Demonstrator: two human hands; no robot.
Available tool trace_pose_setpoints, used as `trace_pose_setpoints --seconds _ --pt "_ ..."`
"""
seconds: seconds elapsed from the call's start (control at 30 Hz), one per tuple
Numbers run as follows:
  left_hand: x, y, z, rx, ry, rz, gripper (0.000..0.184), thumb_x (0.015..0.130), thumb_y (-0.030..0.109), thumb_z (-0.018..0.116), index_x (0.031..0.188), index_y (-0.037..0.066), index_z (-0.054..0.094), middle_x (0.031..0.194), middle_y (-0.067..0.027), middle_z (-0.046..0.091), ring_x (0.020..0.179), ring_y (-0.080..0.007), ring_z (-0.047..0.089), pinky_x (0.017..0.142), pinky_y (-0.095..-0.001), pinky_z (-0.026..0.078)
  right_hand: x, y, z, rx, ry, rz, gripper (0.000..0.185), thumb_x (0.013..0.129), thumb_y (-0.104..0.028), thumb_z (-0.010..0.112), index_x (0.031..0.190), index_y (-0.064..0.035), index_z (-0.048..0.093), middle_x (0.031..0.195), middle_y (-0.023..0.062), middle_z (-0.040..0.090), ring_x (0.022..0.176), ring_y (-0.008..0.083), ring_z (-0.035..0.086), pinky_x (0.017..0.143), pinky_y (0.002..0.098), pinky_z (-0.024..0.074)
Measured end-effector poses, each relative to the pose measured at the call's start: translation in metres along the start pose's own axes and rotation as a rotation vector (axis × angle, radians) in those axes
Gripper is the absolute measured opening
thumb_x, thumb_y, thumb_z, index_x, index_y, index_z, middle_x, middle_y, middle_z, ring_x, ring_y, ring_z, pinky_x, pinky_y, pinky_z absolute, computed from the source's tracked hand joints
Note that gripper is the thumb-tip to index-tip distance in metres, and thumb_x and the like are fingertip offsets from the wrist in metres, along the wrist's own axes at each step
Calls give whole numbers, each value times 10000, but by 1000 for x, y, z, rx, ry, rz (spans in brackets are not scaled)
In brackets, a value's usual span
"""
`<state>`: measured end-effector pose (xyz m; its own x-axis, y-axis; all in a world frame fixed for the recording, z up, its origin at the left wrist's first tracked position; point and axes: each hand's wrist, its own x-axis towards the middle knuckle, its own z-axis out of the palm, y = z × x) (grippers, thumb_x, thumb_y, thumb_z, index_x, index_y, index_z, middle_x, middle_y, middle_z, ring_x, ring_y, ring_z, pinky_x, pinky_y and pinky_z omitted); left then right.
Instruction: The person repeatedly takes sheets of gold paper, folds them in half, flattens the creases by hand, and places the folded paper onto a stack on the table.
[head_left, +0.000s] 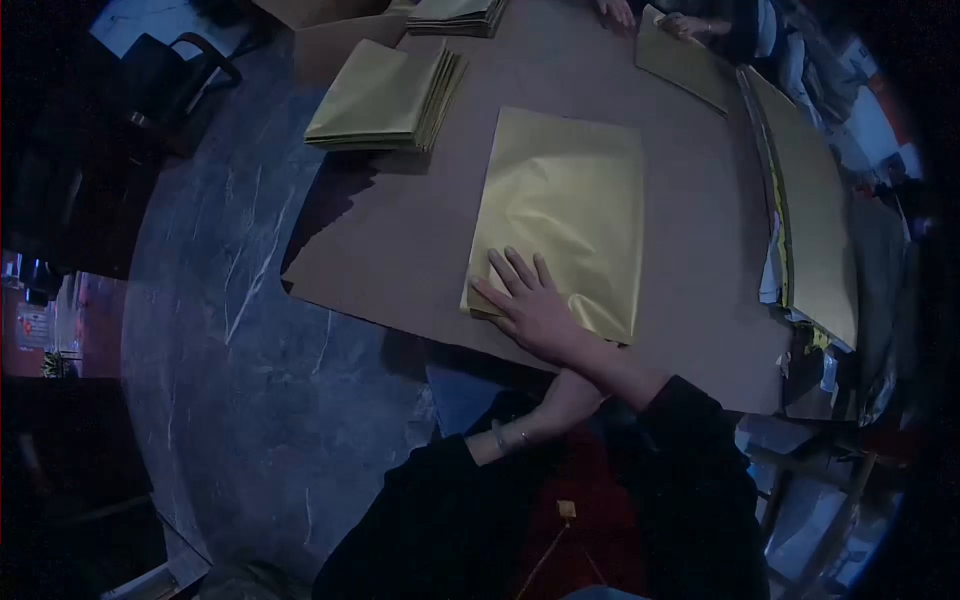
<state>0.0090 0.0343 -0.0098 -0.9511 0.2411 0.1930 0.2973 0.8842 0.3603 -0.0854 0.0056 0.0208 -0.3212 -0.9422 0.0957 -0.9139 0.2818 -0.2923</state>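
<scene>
A shiny gold sheet [570, 190], possibly folded, lies on the brown board in front of me, with creases and a raised wrinkle near its lower edge. My right hand [530, 305] rests palm down on its lower left corner, fingers spread. Below the right wrist is my left hand [572, 400], at the board's near edge. Its fingers are hidden behind the right forearm, so whether it holds anything does not show.
The brown cardboard-like board [400, 240] covers the table. A stack of gold folded sheets [375, 95] sits at the upper left, with another stack [455, 15] behind. A large gold stack [810, 220] lines the right edge. Across the table, another person's hand [682, 25] touches a gold sheet [680, 65].
</scene>
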Motion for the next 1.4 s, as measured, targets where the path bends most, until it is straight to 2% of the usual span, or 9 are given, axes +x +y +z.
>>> trace_pose_setpoints --seconds 0.13,0.27,0.3,0.43,0.5,0.57,0.7,1.1,1.4 --pt "-1 -1 0 -20 39 -11 466 930 271 440 1353 78 412 1295 -158 485 1200 -305 470 976 -441 380 -1 -2 -5 -19 -25 2 615 905 -509 463 1432 -214 348 1528 166 162 1414 356 136 1112 588 103" --pt "-5 -4 0 -381 74 -44 499 911 267 483 1365 81 395 1275 -153 510 1138 -326 527 947 -442 408 -3 0 -5 -15 -20 -20 570 941 -453 413 1442 -197 325 1533 170 140 1414 362 129 1109 589 99" --pt "-5 -5 -4 -292 176 45 458 898 271 519 1305 66 477 1189 -148 567 1074 -298 569 890 -421 451 -3 0 -5 -24 -20 -25 559 946 -434 408 1443 -193 323 1534 171 135 1414 362 128 1109 587 100" --pt "-40 -26 -16 -253 194 322 347 863 186 590 1177 38 582 1093 -133 602 1053 -270 576 847 -401 472 -1 1 1 -55 3 -29 541 952 -393 405 1446 -190 317 1535 168 134 1415 355 125 1108 586 106" --pt "-54 -32 -54 -332 554 132 267 805 66 648 1067 20 636 1022 -110 611 1027 -260 581 826 -385 480 -3 2 1 -29 -11 -23 552 951 -396 403 1448 -177 308 1534 162 144 1419 345 118 1108 584 110" --pt "-67 -53 -73 -176 578 -124 299 773 1 667 1069 15 631 1030 -106 604 1025 -291 581 833 -380 482 -2 6 9 -42 46 -36 570 941 -391 413 1448 -153 303 1528 163 168 1421 338 125 1107 580 115" --pt "-69 -88 -86 54 530 -341 267 817 54 649 1080 13 628 1076 -122 601 1066 -319 568 889 -414 467 -4 2 2 -3 62 -18 599 930 -346 431 1424 -35 300 1512 180 204 1412 347 157 1105 576 122" --pt "-76 -98 -81 75 445 -354 329 847 68 615 1163 -15 577 1204 -163 558 1135 -333 542 940 -442 441 1 -3 -9 4 -56 73 624 920 -358 456 1421 -19 301 1518 152 212 1415 296 180 1115 577 105" --pt "-80 -98 -79 33 512 -411 360 857 73 612 1201 -18 558 1239 -181 535 1095 -336 562 914 -402 461 0 -2 -2 38 46 85 633 894 -336 507 1431 -65 310 1527 115 212 1421 282 169 1120 573 92"
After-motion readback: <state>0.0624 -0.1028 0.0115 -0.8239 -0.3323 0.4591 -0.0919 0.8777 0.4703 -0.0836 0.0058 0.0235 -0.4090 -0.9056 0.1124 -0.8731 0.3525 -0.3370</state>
